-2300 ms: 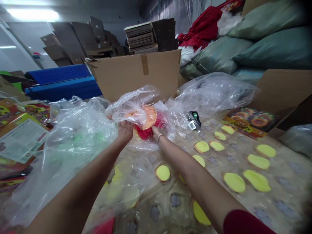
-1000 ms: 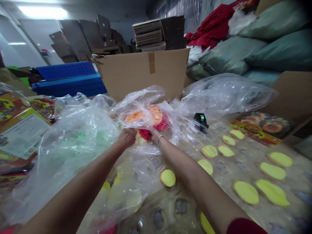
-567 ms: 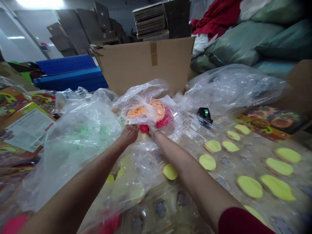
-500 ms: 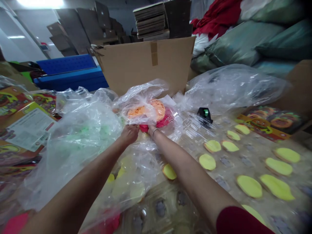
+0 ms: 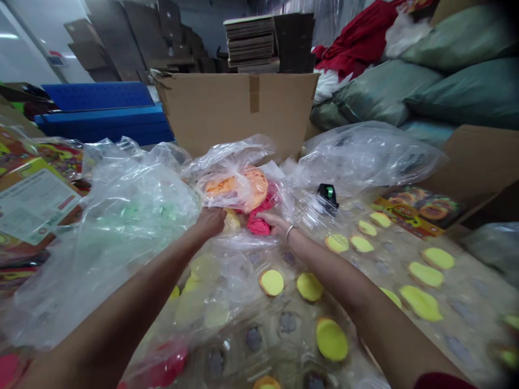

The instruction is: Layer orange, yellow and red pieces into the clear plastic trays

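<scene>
My left hand (image 5: 211, 220) is closed at the lower edge of a clear plastic bag (image 5: 231, 154), seemingly pinching its film. Inside the bag lie flat orange pieces (image 5: 255, 186). My right hand (image 5: 276, 222) has its fingers around crumpled-looking red pieces (image 5: 258, 222) at the bag's mouth. Between the hands a pale yellow piece (image 5: 231, 221) shows, partly under film. Nearer to me, yellow discs (image 5: 271, 282) sit in several cavities of clear plastic trays (image 5: 270, 319); other cavities hold small grey shapes (image 5: 254, 339).
A large cardboard box (image 5: 211, 108) stands behind the bag. Left of my hands lies a bag with green pieces (image 5: 141, 210); printed cartons (image 5: 36, 200) are at the far left. A black tape dispenser (image 5: 327, 197) and a printed box (image 5: 413, 210) are on the right.
My right hand has moved right and slightly nearer, out from under the bag's film, with red pieces now in its fingers. My left hand stays at the bag's edge. The view has shifted somewhat.
</scene>
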{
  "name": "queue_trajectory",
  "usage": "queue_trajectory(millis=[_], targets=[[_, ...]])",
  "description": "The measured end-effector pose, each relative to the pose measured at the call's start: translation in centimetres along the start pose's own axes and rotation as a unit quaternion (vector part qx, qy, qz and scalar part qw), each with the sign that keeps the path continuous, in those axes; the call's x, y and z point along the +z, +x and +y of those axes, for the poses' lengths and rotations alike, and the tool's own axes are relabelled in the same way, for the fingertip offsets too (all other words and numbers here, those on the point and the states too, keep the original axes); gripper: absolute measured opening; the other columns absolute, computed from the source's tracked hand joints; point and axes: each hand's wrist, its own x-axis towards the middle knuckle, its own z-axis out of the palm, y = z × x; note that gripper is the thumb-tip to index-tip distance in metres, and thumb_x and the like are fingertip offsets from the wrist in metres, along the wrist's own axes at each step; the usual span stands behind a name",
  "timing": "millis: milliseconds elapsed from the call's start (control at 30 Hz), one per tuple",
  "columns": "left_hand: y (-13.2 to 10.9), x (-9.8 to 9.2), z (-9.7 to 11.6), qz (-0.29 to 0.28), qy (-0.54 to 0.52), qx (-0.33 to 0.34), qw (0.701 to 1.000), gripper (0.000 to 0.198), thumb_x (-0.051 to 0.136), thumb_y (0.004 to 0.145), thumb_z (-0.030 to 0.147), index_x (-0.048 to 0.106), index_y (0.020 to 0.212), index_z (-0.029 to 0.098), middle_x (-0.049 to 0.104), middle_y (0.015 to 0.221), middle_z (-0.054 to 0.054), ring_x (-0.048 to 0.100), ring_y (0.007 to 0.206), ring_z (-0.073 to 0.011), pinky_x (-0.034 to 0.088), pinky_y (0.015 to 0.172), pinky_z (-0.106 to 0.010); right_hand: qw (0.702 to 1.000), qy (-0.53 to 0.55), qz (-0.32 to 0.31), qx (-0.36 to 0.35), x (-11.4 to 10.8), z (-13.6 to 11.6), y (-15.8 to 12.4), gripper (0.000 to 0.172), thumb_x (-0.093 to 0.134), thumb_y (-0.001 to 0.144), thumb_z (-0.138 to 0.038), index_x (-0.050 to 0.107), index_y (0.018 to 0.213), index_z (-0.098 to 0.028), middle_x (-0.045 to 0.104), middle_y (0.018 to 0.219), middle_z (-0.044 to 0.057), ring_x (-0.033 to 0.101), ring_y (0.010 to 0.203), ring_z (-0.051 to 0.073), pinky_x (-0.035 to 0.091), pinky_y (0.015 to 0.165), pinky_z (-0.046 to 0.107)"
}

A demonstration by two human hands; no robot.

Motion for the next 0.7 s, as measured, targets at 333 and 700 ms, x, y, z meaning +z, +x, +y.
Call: queue_trajectory(millis=[333,700], targets=[[-0.6,-2.4,7.8,-0.064,-0.626,-0.270,0.729,0.029,0.043,0.088,0.037,0.062,0.079,0.016,0.067,0.073,-0.007,0.066,0.074,-0.0202,0.052,0.069,-0.031,0.988,-0.001,-0.155,-0.025,-1.0,0.3,-5.3,0.011,0.064,0.082,-0.008,0.065,0.093,-0.012,0.072,0.081,0.004,0.067,0.067,0.012,0.057,0.067,0.023],[-0.6,-0.3,7.4,0.008,-0.856,-0.291,0.428,0.013,0.058,0.072,0.004,0.064,0.079,0.013,0.069,0.073,-0.003,0.063,0.063,-0.0115,0.051,0.060,-0.021,0.983,-0.017,-0.178,-0.038,-1.8,0.5,-5.0,0.016,0.070,0.079,-0.016,0.070,0.094,-0.011,0.074,0.091,0.007,0.069,0.078,0.013,0.056,0.075,0.024]])
